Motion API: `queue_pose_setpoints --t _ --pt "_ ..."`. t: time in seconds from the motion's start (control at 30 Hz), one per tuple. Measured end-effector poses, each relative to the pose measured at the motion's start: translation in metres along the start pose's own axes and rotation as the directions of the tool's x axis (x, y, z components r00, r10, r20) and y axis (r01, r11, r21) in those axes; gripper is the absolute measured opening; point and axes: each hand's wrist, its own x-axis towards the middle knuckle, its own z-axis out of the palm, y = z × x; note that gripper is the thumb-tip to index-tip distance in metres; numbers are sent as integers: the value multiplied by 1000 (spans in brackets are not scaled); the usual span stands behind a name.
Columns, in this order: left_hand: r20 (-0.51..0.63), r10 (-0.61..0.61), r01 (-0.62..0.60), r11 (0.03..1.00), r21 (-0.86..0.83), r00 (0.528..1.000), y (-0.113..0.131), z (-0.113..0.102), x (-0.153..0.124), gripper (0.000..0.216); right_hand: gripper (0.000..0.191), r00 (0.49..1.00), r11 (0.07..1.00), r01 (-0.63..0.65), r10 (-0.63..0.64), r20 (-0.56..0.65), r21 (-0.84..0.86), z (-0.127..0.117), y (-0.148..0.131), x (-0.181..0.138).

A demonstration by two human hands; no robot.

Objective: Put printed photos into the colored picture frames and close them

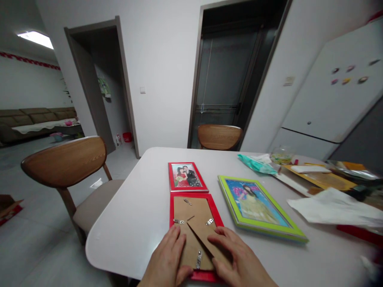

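Observation:
A red picture frame (214, 205) lies face down on the table, showing its brown backing board (191, 207). Small metal clips (199, 259) sit along the edges of the board, and a hanging loop (187, 202) is near its top. The board's brown stand flap (209, 240) is tilted slightly up, with a dark gap along its left side. My left hand (169, 255) holds the frame's lower left side, fingers and thumb on the board. My right hand (236, 257) grips the right side, its curled fingers and thumb on the flap.
Beyond it lies a smaller red-framed couple photo (187, 176). A green-framed portrait (257, 203) is to the right. Further right are a teal packet (257, 164), a glass bowl (282, 156), a yellow envelope (323, 178) and white paper (335, 207). Wooden chairs (67, 161) stand around the white table (128, 223).

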Motion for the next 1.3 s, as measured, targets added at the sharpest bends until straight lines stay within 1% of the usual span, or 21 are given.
queue_pose_setpoints --t 0.1,0.2,0.33,0.43,0.5,0.6,0.63,0.7,0.83,0.93,1.0,1.13,1.3 --pt "-30 -15 13 999 -50 999 -2 10 4 55 35 1000 999 -23 23 -19 -25 2 6 0" --pt "-35 -44 41 997 -70 998 -6 12 6 49 35 999 998 -8 5 -47 -59 6 8 3" --pt "55 -102 107 990 -89 993 -5 3 12 40 33 996 992 42 -51 -76 -118 13 10 7" --pt "108 -144 157 980 -125 984 -2 -3 14 37 29 988 982 98 -115 -99 -160 17 13 8" --pt "147 -150 174 972 -160 978 0 -5 12 43 27 982 973 132 -153 -107 -188 18 14 8" --pt "196 -124 168 960 -224 973 3 -4 8 62 27 978 964 150 -178 -112 -219 19 14 7" --pt "207 -120 169 955 -242 971 4 -5 7 63 27 976 961 162 -189 -104 -226 18 14 6" --pt "236 -122 185 945 -269 964 6 -6 7 53 28 971 948 212 -232 -61 -235 17 11 5" --pt "317 -131 229 927 -298 939 10 -15 11 30 29 943 917 331 -314 109 -224 10 3 5" --pt "349 -139 250 922 -296 927 9 -20 13 25 30 924 912 364 -329 195 -190 5 -2 6" --pt "346 -145 255 919 -299 927 8 -20 14 25 30 916 911 377 -342 210 -165 3 -4 7" --pt "324 -143 252 912 -323 935 7 -17 12 24 27 908 909 397 -369 199 -126 1 -5 9" --pt "313 -141 252 902 -351 939 7 -16 10 21 24 899 899 422 -398 184 -117 -1 -9 7"
